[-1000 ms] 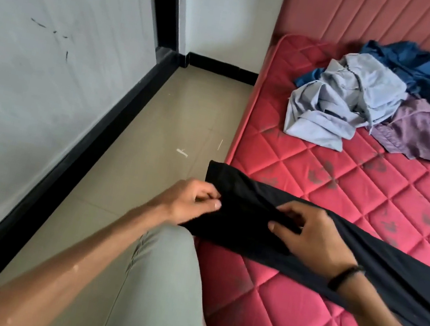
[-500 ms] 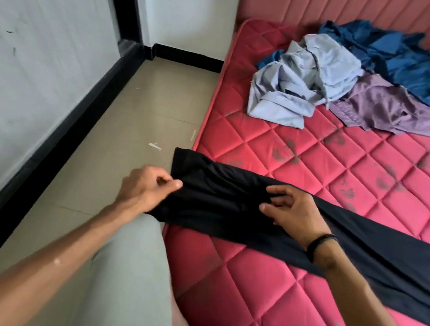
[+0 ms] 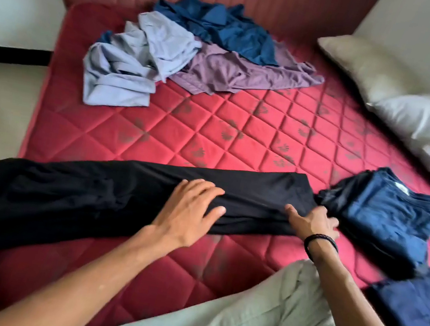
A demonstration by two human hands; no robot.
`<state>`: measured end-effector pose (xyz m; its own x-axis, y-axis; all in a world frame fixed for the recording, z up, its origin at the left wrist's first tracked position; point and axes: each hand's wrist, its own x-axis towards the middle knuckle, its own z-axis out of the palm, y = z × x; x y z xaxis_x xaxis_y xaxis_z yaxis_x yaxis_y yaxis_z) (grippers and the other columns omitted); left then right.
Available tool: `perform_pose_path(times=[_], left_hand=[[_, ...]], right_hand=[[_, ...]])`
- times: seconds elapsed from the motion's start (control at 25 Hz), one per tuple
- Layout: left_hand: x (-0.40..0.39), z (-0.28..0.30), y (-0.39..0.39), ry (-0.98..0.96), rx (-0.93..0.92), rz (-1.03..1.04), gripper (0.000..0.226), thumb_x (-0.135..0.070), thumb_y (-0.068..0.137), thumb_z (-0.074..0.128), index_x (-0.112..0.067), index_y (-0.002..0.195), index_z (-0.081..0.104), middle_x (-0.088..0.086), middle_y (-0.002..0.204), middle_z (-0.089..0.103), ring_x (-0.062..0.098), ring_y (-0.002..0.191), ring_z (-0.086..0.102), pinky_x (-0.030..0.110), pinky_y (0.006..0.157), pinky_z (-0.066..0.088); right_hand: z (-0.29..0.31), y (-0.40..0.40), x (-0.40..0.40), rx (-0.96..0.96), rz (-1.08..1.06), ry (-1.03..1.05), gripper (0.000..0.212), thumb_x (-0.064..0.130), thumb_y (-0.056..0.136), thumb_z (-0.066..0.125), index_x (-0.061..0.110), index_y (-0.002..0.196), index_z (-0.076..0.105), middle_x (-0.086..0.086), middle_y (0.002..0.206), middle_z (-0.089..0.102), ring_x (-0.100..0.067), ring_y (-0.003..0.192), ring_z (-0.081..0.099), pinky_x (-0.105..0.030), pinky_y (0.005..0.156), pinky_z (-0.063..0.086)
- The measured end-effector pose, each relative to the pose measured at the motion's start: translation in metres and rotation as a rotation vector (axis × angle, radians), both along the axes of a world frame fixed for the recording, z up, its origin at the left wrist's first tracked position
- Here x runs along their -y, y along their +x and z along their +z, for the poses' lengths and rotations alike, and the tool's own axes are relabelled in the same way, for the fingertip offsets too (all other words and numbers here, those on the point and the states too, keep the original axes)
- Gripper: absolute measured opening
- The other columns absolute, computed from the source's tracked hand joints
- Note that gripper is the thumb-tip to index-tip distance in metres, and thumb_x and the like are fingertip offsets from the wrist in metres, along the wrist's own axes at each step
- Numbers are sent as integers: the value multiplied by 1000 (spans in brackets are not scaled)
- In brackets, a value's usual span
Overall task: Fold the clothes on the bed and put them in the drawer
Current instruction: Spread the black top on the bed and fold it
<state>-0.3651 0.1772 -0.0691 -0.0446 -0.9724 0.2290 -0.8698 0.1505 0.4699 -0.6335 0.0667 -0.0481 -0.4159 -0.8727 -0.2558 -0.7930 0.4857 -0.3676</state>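
Mattress, red and quilted, is carrying a long black folded garment lying crosswise, long axis left to right, its left end overhanging the edge. Left hand is pressing flat, fingers spread, at mid-length; right hand is pressing its right end.

Navy shirt cut off at right edge

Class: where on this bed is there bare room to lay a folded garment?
Bare red quilted mattress lies between the unfolded clothes pile and the long black garment. It is crowded rightward: folded navy clothes and white pillows.
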Motion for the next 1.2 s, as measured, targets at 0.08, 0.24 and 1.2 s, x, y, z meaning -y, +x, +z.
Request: perform_pose_path(times=[0.08, 0.24, 1.2], left_hand=[[29, -13, -53, 124, 48, -133, 68, -61, 95, 31, -23, 146, 55, 1, 155, 49, 22, 149, 37, 50, 122, 26], [39, -35, -110, 134, -45, -165, 60, -54, 102, 32, -16, 125, 72, 7, 141, 63, 23, 137, 53, 44, 119, 34], [-3, 16, 86, 311, -785, 645, 38, -42, 95, 66, -26, 129, 63, -3, 125, 69, 21, 119, 64, 36, 108, 47]], right_hand=[[-8, -33, 14, 275, -213, 1, 121, 79, 55, 70, -5, 139, 48, -25, 138, 54, -42, 129, 53, -50, 103, 49], [-17, -42, 27, 789, -425, -207, 41, 27, 70, 90, 4, 96, 68, -6, 83, 65, -14, 68, 59, -24, 47, 48], [-44, 141, -51, -82, 755, -363, 77, 69, 93, 48, 24, 155, 38, -15, 156, 39, -36, 138, 40, -48, 111, 37]])
